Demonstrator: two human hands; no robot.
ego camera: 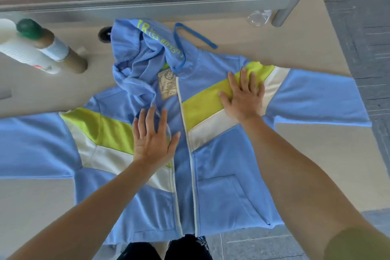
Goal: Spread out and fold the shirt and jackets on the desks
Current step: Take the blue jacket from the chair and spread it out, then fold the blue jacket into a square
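1. Blue zip hoodie point(217, 175) lies front-up on the desk point(306, 154), hood far, hem near, sleeves sideways.
2. Left hand point(153, 139) and right hand point(242, 97) press flat, fingers splayed, beside the zipper point(185, 133).
3. Left sleeve end cut off.

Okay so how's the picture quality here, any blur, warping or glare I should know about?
Head view: wide-angle warping bends the desk edge and stretches the forearms; the bottles at the left are soft and smeared; the blue jacket and both flat hands, left hand and right hand, are fairly sharp; lighting is even, shadows soft, no strong glare.
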